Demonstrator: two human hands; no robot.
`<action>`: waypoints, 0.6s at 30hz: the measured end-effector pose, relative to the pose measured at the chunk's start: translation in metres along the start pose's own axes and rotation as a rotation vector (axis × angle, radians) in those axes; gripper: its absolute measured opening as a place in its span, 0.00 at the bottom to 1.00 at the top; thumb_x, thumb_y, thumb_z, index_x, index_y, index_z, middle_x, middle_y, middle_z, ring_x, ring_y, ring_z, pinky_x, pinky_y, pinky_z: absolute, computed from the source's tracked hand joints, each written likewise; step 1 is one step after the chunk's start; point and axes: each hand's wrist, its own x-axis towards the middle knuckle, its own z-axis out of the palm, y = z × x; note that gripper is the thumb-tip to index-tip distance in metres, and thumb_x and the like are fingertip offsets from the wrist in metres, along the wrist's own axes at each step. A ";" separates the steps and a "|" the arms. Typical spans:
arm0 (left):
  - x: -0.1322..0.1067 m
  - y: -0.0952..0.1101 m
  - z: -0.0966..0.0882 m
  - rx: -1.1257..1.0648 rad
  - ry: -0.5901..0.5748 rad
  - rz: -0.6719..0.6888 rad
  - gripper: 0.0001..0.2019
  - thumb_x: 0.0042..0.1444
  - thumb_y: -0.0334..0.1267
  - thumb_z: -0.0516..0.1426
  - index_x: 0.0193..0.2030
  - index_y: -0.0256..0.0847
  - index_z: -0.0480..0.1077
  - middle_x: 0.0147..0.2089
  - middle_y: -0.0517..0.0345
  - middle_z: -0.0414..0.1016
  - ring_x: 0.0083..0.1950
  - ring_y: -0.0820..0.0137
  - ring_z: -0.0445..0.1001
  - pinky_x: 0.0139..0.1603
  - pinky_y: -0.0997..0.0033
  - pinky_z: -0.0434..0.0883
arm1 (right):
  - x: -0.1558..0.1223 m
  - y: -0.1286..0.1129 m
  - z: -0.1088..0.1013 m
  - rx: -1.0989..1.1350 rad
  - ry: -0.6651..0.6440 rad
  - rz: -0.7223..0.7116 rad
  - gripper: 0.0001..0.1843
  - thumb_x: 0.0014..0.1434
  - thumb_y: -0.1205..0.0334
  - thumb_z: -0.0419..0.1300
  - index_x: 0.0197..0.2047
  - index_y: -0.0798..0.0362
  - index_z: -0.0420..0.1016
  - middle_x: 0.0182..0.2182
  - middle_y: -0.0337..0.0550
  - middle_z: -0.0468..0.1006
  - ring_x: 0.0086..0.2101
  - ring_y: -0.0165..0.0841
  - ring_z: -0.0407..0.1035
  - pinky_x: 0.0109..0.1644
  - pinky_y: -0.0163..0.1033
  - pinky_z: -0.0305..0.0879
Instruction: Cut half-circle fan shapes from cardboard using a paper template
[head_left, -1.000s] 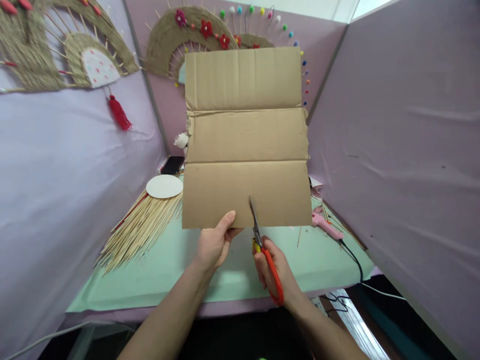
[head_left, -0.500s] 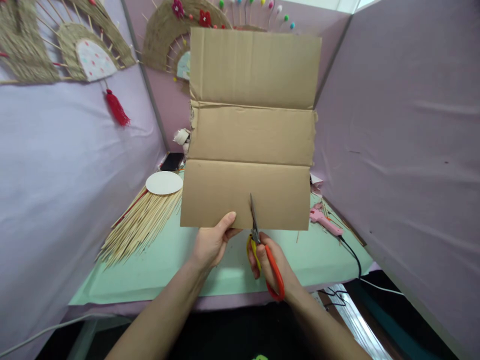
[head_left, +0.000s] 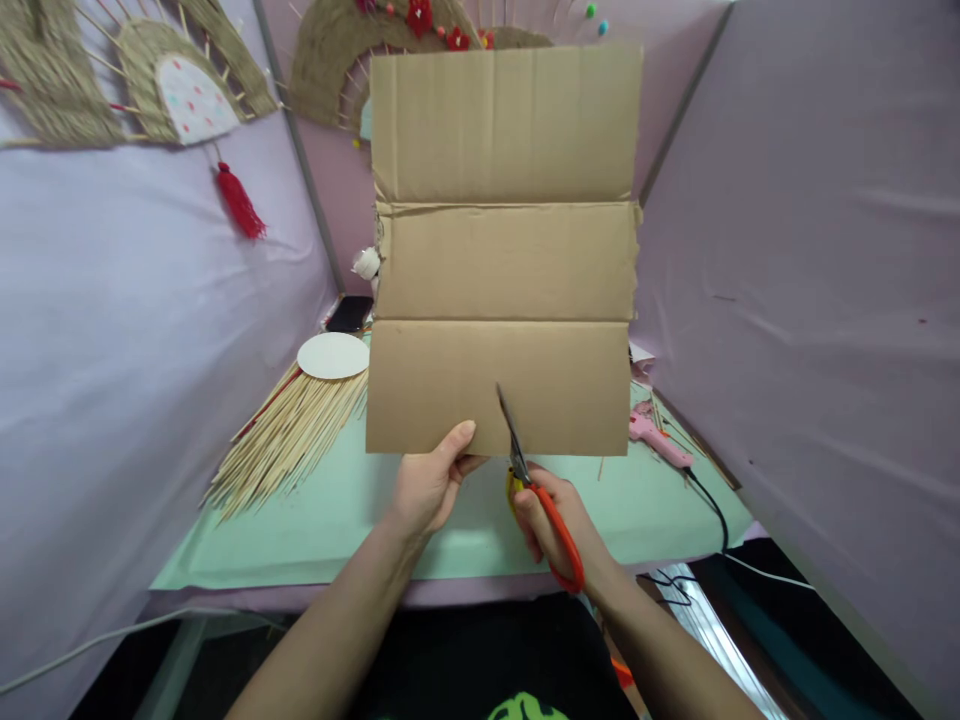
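A creased sheet of brown cardboard is held up in front of me, with two folds running across it. My left hand pinches its lower edge, thumb on the near face. In my right hand are scissors with one orange and one yellow handle. Their blade lies over the lower panel, pointing up and slightly left, right of my left thumb. The other blade is not visible; whether the cardboard lies between them I cannot tell.
On the green-covered table, a bundle of thin sticks lies left under a white oval disc. A dark phone is behind. Right sits a pink glue gun with its cord. Fabric walls carry twine-wrapped decorations and a red tassel.
The scissors have turned slightly, their handles moving right and the blade leaning further left. Their yellow handle shows less. The view has shifted a little; the left hand keeps its grip.
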 end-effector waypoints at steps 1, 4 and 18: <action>-0.001 0.000 0.000 0.001 0.000 0.000 0.26 0.45 0.32 0.67 0.53 0.42 0.71 0.46 0.54 0.80 0.43 0.67 0.79 0.38 0.72 0.79 | -0.001 0.000 -0.001 0.007 0.002 0.002 0.27 0.51 0.33 0.57 0.26 0.50 0.56 0.12 0.28 0.57 0.11 0.24 0.53 0.13 0.31 0.49; -0.002 -0.002 -0.001 0.005 -0.006 0.004 0.26 0.45 0.33 0.67 0.53 0.42 0.71 0.46 0.54 0.80 0.44 0.65 0.79 0.38 0.71 0.79 | 0.000 0.002 -0.003 0.025 -0.005 -0.006 0.27 0.50 0.34 0.59 0.26 0.50 0.57 0.12 0.28 0.55 0.11 0.23 0.51 0.13 0.31 0.47; -0.003 0.003 -0.005 0.056 0.027 -0.023 0.28 0.44 0.32 0.68 0.54 0.42 0.70 0.45 0.55 0.81 0.41 0.68 0.80 0.35 0.75 0.78 | 0.001 -0.002 0.003 0.110 -0.118 -0.075 0.29 0.56 0.32 0.51 0.31 0.52 0.59 0.18 0.32 0.61 0.15 0.24 0.56 0.18 0.32 0.53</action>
